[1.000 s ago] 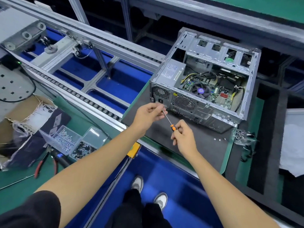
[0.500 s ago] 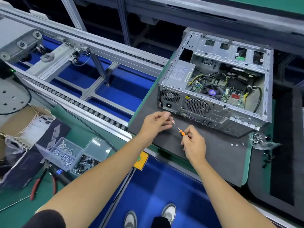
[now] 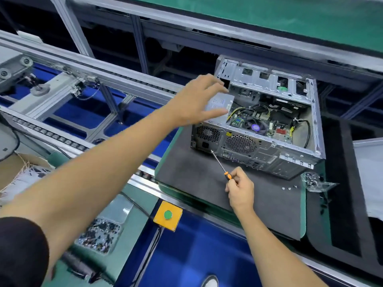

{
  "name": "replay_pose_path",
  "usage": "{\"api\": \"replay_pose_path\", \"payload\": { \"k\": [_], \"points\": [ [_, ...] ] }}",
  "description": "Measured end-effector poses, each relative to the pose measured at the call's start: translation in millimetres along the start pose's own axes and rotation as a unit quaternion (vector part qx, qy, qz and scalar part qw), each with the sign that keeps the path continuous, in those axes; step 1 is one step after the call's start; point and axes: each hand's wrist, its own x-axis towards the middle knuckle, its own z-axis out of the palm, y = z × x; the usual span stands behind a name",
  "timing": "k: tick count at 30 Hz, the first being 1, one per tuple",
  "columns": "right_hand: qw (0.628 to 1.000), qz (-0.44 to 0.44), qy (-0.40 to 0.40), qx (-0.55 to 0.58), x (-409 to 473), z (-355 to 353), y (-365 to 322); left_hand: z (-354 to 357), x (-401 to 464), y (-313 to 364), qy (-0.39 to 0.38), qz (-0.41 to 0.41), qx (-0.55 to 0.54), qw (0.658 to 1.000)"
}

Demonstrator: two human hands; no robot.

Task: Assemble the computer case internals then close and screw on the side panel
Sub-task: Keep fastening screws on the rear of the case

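right hand (image 3: 240,190): fingers curled round the orange-and-black handle of a slim screwdriver (image 3: 221,165). the shaft runs up and left; its tip meets the rear panel of the computer case (image 3: 269,150) just beside the power socket, below the power supply grille. whether a screw sits on the tip is too small to tell.

left hand (image 3: 196,102): fingers spread and straight, holding nothing, hovering over the power supply unit (image 3: 219,104) at the case's upper left corner. contact with it cannot be confirmed.

the case lies on its side on a dark foam mat (image 3: 196,179), open side up, motherboard and cpu fan exposed. no side panel is fitted. loose screws (image 3: 289,187) lie on the mat near a clear bag.

step in hand: likely fastening the power supply at the rear. next move calls for the left hand to steady the unit while the driver turns squarely.
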Motion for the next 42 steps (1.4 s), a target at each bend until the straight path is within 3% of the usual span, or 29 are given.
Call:
{"api": "replay_pose_path", "payload": {
  "k": [3,6,8,12,17,22,28,34,42],
  "points": [
    [1.0,-0.016,0.008,-0.012,1,0,0,7,73,-12,-0.163,-0.032,0.058,0.984],
    [1.0,-0.02,0.02,-0.003,0,-1,0,44,99,-18,-0.292,-0.066,0.11,0.948],
    [1.0,-0.019,0.015,0.001,2,-1,2,70,88,-25,-0.27,-0.061,0.128,0.952],
    [1.0,-0.024,0.017,0.005,3,1,4,90,83,-36,-0.179,-0.079,0.047,0.979],
    [1.0,-0.02,0.019,0.001,3,2,5,89,86,-39,-0.178,-0.091,0.042,0.979],
    [1.0,-0.017,0.022,0.004,3,1,3,98,90,-32,-0.213,-0.116,0.165,0.956],
    [0.999,0.006,0.013,0.032,3,0,0,96,93,-40,-0.199,-0.104,0.121,0.967],
    [0.985,0.048,0.01,0.165,-8,-7,-30,93,93,-39,-0.172,-0.1,0.095,0.975],
    [0.96,0.094,-0.016,0.264,-29,-5,-75,92,91,-36,-0.171,-0.127,0.073,0.974]
  ]
}}
